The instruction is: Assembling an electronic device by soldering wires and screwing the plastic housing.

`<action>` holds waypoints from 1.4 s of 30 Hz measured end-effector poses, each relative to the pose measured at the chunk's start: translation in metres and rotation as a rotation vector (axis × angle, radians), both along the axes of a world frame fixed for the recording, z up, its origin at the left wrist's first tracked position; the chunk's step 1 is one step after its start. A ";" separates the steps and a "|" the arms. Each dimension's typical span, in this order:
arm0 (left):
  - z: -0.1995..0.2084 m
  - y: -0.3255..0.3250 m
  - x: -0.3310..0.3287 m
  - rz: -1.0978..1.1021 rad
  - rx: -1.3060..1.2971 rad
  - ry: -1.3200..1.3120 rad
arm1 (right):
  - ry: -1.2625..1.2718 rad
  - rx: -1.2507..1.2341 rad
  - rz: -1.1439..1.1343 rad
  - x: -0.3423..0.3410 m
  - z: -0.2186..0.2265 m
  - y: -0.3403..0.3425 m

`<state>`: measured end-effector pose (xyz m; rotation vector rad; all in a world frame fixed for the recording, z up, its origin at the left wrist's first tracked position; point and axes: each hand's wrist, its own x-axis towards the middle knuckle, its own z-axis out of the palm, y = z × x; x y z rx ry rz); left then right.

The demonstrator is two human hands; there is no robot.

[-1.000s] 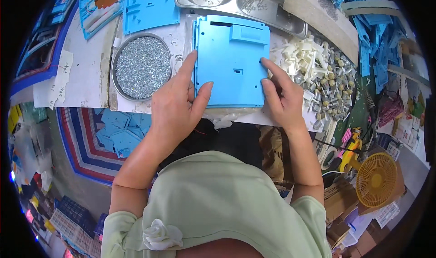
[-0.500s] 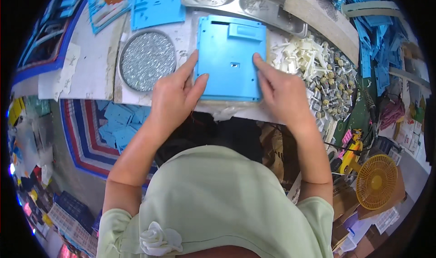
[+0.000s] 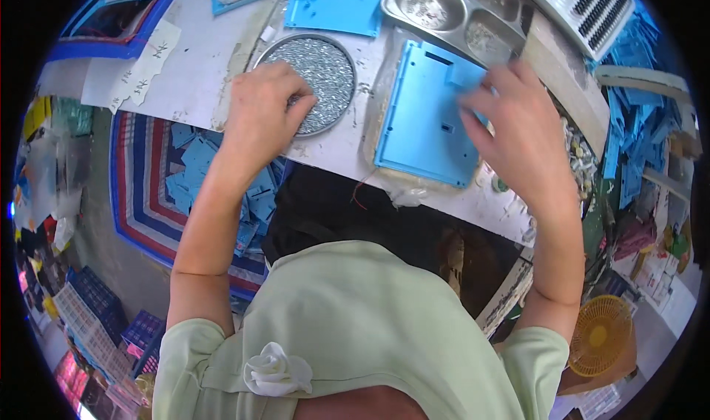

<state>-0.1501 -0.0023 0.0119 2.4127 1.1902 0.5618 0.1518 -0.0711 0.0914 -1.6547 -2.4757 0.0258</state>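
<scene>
My left hand [image 3: 265,109] reaches over a round metal tray [image 3: 353,72] heaped with small shiny metal pins [image 3: 318,68]. Its fingers curl down at the tray's left side, thumb bent inward, and what they pinch, if anything, is hidden. A flat blue plastic panel [image 3: 421,116] lies on a padded, plastic-wrapped board at the table's front edge. It has a slot, a raised block and a small square hole. Above the panel's right side hovers my right hand [image 3: 518,124], thumb and fingers apart, fingertips blurred, with nothing visible between them.
Beyond the panel stands a metal compartment tray [image 3: 462,5]. A white rack with black pieces [image 3: 580,5] is at the far right. White plastic and metal parts [image 3: 578,153] lie beside my right forearm. Another blue panel [image 3: 336,5] lies behind the pins. A striped bag [image 3: 148,190] holds blue pieces.
Both hands have left the panel's edges. My left hand has moved onto the pins; my right has risen over the panel's right side. The whole view has shifted and turned.
</scene>
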 end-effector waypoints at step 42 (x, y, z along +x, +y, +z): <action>-0.001 0.026 0.105 -0.031 -0.353 -0.417 | 0.531 -0.115 -0.371 0.085 -0.032 0.011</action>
